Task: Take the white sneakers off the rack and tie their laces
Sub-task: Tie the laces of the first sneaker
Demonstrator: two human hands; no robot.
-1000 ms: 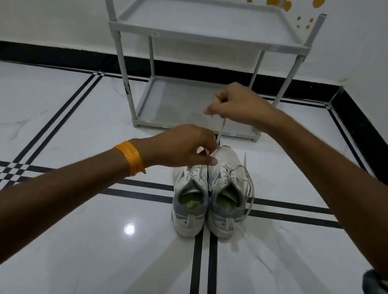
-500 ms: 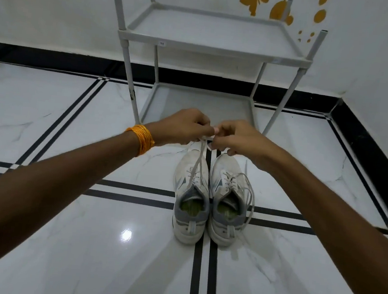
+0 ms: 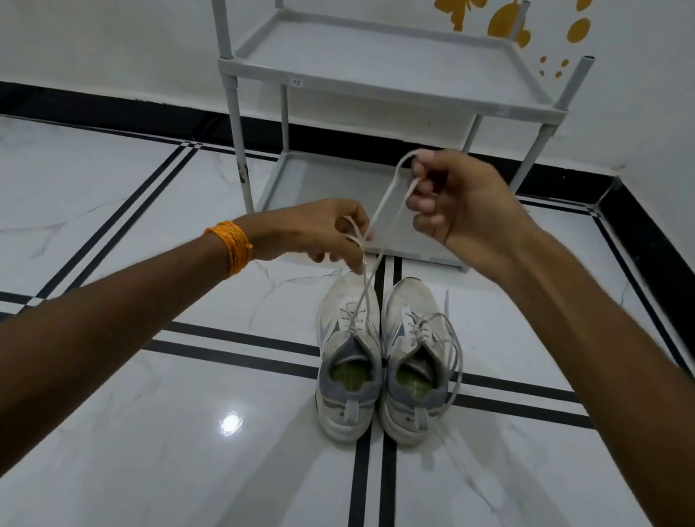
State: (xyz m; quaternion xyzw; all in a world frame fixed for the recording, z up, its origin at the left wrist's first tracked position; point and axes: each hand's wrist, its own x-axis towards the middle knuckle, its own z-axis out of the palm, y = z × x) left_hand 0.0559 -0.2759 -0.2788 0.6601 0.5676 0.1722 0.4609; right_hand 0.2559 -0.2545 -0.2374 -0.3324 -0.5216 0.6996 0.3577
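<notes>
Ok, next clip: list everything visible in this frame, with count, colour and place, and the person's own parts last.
sneakers: two, white and grey, side by side on the floor, toes toward the rack.
laces: white; the left shoe's are pulled up into both hands, the right shoe's hang loose over its side.
rack: one, grey, two shelves, against the wall.
floor: white marble with black stripes.
wall stickers: orange butterflies and dots.
wristband: one, orange, left wrist.
left hand: fingers pinching a lace above the left shoe.
right hand: raised, holding a lace loop.
</notes>
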